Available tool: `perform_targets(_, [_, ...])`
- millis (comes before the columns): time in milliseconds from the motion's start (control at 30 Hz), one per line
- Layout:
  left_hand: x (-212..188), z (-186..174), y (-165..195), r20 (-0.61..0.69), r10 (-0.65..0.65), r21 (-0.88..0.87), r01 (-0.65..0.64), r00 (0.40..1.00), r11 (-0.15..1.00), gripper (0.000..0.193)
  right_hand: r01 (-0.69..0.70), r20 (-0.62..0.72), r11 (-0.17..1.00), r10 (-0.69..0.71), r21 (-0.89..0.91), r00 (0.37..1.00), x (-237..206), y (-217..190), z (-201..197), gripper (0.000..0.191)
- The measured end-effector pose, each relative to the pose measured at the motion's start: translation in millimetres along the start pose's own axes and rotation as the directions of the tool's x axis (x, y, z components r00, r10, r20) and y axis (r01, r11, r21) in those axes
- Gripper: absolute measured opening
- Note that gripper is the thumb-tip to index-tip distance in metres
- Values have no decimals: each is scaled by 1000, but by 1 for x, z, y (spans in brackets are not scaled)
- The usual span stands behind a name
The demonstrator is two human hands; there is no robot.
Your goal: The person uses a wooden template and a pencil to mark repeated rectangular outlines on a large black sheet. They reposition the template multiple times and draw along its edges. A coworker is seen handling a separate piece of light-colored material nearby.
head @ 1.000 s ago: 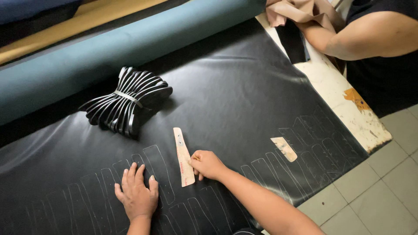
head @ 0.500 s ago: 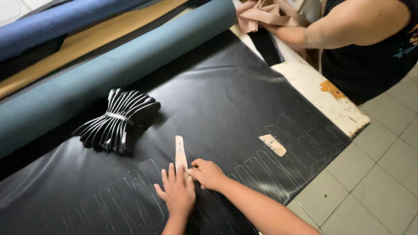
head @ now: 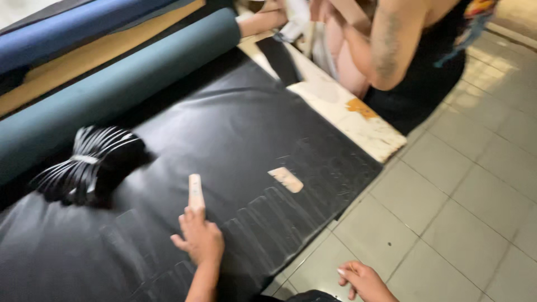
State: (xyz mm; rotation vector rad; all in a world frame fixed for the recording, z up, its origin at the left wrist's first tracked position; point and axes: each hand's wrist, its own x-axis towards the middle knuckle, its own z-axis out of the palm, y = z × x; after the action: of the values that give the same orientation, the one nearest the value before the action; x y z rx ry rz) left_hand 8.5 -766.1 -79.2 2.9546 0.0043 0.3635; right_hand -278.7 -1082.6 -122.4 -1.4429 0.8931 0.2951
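Observation:
A narrow tan template strip [head: 196, 193] lies on the black sheet [head: 235, 128], which carries faint traced outlines along its near edge. My left hand [head: 199, 239] rests on the near end of the strip and holds it down against the sheet. My right hand [head: 361, 279] is off the table at the bottom of the view, over the floor, its fingers loosely curled with nothing visible in them. A shorter tan piece [head: 286, 179] lies on the sheet to the right of the strip.
A bundle of black strips tied with a white band [head: 84, 168] sits at the left. Teal [head: 112, 95] and blue [head: 72, 33] material rolls lie behind. Another person [head: 391, 45] works at the worn white table [head: 347, 117]. Tiled floor [head: 447, 223] lies to the right.
My right hand left the strip and pulled back off the table to the lower right. My left hand moved onto the strip's near end. The view swung to the right.

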Motion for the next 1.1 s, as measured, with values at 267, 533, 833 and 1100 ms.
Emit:
perform_targets(267, [-4, 6, 17, -231, -46, 16, 51, 972, 999, 55, -53, -112, 988, 70, 145, 991, 11, 17, -125, 27])
perform_targets(533, [3, 17, 21, -216, 45, 122, -19, 975, 992, 43, 103, -235, 992, -84, 69, 968, 39, -40, -201, 30])
perform_targets(833, [3, 8, 78, -112, -236, -150, 218, 965, 964, 31, -63, -241, 984, 103, 166, 965, 84, -32, -330, 35])
perform_targets(1100, [-39, 14, 260, 217, -386, -43, 404, 896, 914, 58, 77, 53, 990, -71, -118, 996, 161, -41, -451, 33])
